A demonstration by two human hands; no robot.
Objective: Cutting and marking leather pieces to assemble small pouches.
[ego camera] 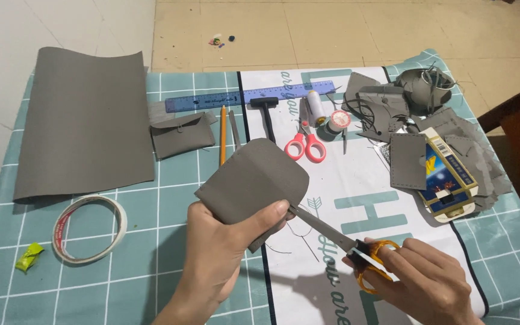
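Observation:
My left hand point(218, 256) pinches a folded grey leather piece point(254, 180) with rounded corners, held above the table. My right hand point(422, 280) grips yellow-handled scissors point(344, 241); their blades reach left to the lower edge of the grey piece, just under my left thumb. A thin dark thread lies on the cloth below the blades.
A large grey sheet point(85, 120) lies at left, a tape roll point(89, 229) below it. Blue ruler point(248, 96), pencil point(222, 135), small hammer point(266, 114), red scissors point(305, 144), thread spool point(315, 107), grey pouch point(182, 135), scraps point(404, 102) and a box point(449, 174) crowd the far side.

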